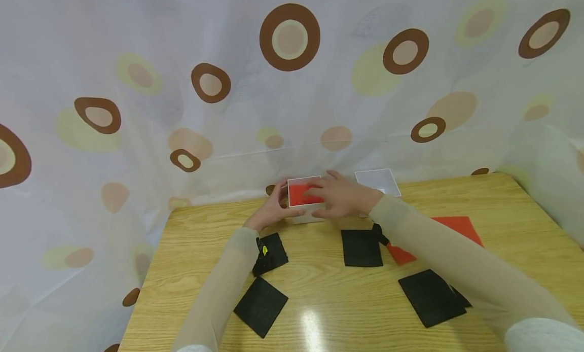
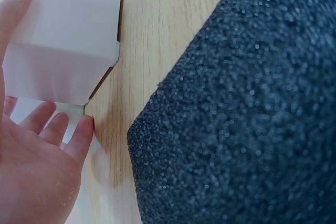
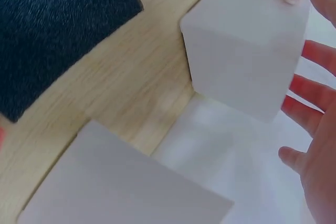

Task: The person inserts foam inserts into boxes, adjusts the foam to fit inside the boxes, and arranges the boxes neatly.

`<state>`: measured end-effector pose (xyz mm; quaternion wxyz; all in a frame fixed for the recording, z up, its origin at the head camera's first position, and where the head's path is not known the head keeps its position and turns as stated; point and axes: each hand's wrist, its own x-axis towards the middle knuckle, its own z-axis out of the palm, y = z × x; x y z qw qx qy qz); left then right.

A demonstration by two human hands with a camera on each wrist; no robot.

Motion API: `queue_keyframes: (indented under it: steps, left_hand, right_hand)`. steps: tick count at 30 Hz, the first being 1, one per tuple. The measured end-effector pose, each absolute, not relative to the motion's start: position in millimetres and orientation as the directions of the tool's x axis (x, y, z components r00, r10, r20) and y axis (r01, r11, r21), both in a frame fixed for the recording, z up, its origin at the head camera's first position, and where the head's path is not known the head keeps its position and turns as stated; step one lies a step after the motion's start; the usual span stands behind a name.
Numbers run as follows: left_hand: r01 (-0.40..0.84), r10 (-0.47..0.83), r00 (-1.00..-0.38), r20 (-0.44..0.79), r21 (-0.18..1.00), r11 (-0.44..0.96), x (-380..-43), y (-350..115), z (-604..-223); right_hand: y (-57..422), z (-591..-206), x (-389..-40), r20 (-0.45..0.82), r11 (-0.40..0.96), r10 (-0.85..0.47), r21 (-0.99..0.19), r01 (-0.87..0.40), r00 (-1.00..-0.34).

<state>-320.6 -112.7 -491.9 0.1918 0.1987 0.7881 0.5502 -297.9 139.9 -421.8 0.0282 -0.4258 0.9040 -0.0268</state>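
A small white box (image 1: 308,217) stands at the back of the table with a red layer (image 1: 296,195) inside its open top. My left hand (image 1: 272,208) holds its left side, with the thumb on the front face and the fingers at the side and back. Over the opening, my right hand (image 1: 339,195) reaches with loosely bent fingers, the fingertips at the red layer. In the right wrist view these fingers (image 3: 311,92) pass over the rim, and their tips are partly hidden. I see nothing pinched between them.
To the right stands a second white box (image 1: 377,182), partly behind the right forearm. Several black square pieces (image 1: 261,306) lie on the wooden table (image 1: 319,291). A red sheet (image 1: 460,227) lies at the right, and a black and red piece (image 1: 400,254) near the middle. A patterned curtain (image 1: 292,103) hangs behind.
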Motion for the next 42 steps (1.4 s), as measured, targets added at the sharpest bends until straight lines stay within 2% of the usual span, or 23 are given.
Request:
queue_keyframes:
  steps: [7,17,28,33,37,42]
  left_hand:
    - [0.082,0.529,-0.843,-0.095,0.950,0.301,-321,-112,-491]
    - [0.071,0.530,-0.842,-0.101,0.953,0.294,-320,-112,-490]
    - [0.041,0.519,-0.845,-0.128,0.952,0.302,-319,-112,-490]
    - [0.034,0.516,-0.846,-0.136,0.952,0.306,-320,-113,-490]
    - [0.028,0.511,-0.848,-0.140,0.951,0.307,-321,-113,-490]
    - [0.026,0.519,-0.844,-0.135,0.957,0.290,-322,-112,-488]
  right_hand:
    - [157,-407,-291,0.049,0.636,-0.762,-0.132,-0.760,-0.646]
    - [207,-401,-281,0.125,0.658,-0.730,-0.136,-0.740,-0.672]
    - [261,-407,-249,0.329,0.577,-0.750,-0.100,-0.811,-0.574]
    - [283,-417,-236,0.376,0.552,-0.754,-0.083,-0.830,-0.539]
    - [297,-431,-224,0.327,0.552,-0.770,-0.089,-0.829,-0.548]
    - [312,-446,-207,0.141,0.644,-0.740,-0.133,-0.753,-0.658]
